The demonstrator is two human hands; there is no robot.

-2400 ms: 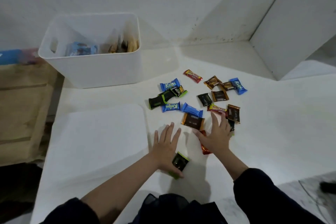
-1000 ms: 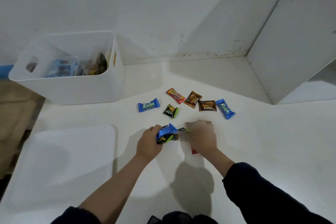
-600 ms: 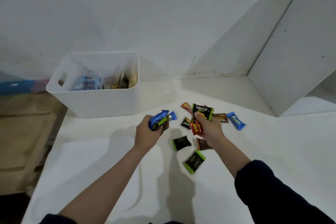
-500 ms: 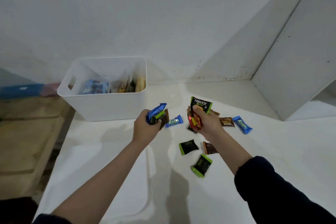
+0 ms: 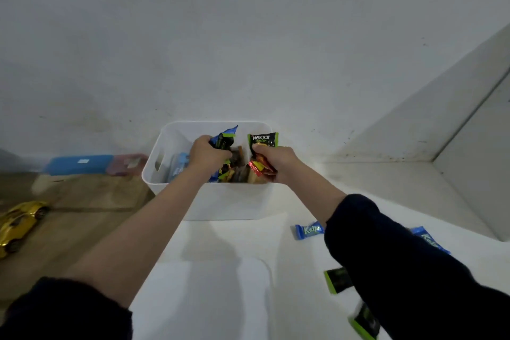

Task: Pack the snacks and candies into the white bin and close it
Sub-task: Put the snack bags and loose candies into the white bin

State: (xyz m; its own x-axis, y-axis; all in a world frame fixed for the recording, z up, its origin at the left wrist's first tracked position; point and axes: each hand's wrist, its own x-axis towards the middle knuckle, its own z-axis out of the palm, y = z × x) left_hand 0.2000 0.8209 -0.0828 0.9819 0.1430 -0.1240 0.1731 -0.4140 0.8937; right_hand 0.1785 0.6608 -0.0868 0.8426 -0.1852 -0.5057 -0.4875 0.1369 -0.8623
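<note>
A person is holding two fistfuls of wrapped snacks over the white bin [image 5: 220,201] — the left hand [image 5: 205,156] is clenched around a bundle of blue and green-edged packets [image 5: 224,141], the right hand [image 5: 271,160] is squeezing a black Nextar pack [image 5: 263,140] and red wrappers [image 5: 256,168]. Both hands are sitting above the open mouth, inside the rim. Letting go low, over the packets already inside, is likely the cleanest drop. More candies — two blue Kalpa pieces [image 5: 308,230], some green-edged packs [image 5: 337,280] — are waiting on the white counter [image 5: 289,257], and the lid [image 5: 204,301] is lying flat in front of the bin.
</note>
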